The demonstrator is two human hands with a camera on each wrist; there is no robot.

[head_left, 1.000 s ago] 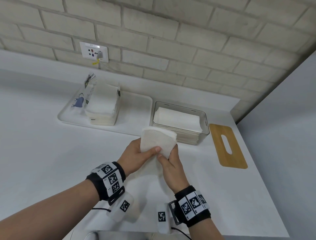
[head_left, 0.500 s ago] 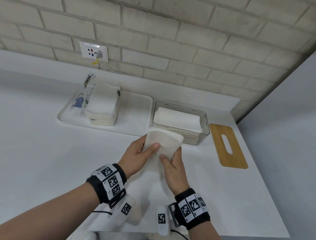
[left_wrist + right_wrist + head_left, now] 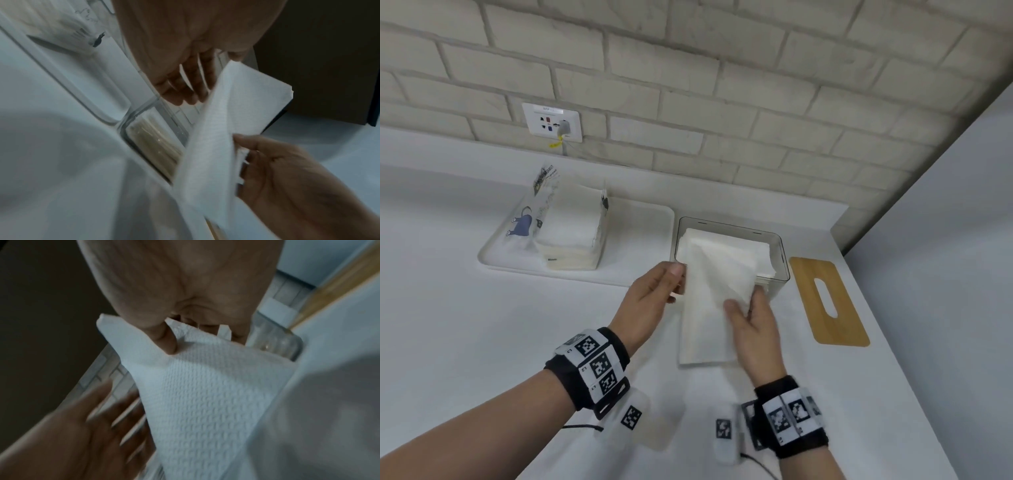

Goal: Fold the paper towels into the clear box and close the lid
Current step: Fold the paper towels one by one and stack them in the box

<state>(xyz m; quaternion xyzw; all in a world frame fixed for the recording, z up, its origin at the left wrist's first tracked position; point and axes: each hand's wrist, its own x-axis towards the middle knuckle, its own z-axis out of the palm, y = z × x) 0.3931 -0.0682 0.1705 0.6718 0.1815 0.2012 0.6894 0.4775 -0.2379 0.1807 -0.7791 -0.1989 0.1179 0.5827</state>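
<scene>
The clear box (image 3: 779, 240) stands open on top, though the paper towel (image 3: 717, 298) held up across its near edge screens that side. Left of it the white tray (image 3: 647, 219) sits just beside — barely a gap. To the right, the wooden lid (image 3: 825, 301) lies flat, near the box. Bare countertop (image 3: 482, 325) stretches off to the left — wide room there.
</scene>
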